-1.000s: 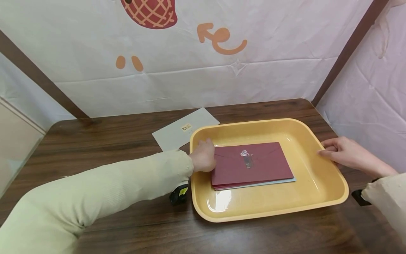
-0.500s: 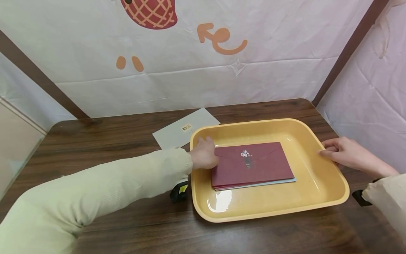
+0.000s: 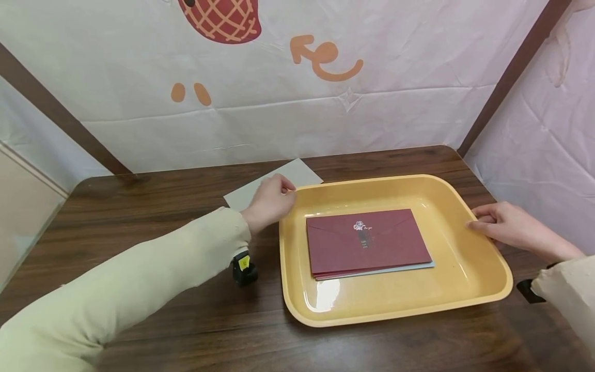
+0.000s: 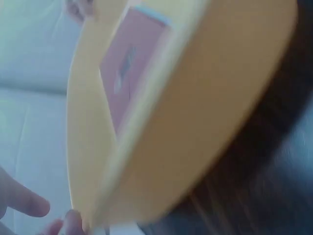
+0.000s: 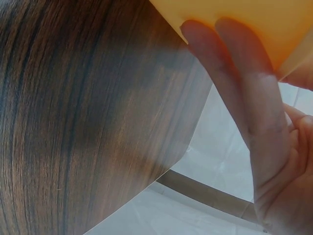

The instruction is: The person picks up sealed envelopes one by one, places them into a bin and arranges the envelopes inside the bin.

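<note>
A yellow plastic tray stands on the wooden table. Inside it, toward the left, lies a stack of dark red envelopes with a floral print on top; a light blue edge shows underneath. My left hand is at the tray's far left corner, over a pale grey envelope that it partly covers. In the left wrist view its thumb is apart from the fingertips beside the tray rim. On the right, my right hand grips the tray's side wall, thumb over the rim, fingers against the outside.
The brown table extends left and in front of the tray. A white printed cloth hangs directly behind the table's back edge, and another cloth hangs along the right side.
My left hand has lifted off the left end of the red envelopes and moved left and back, out to the tray's far left corner. The right hand stays on the tray.
</note>
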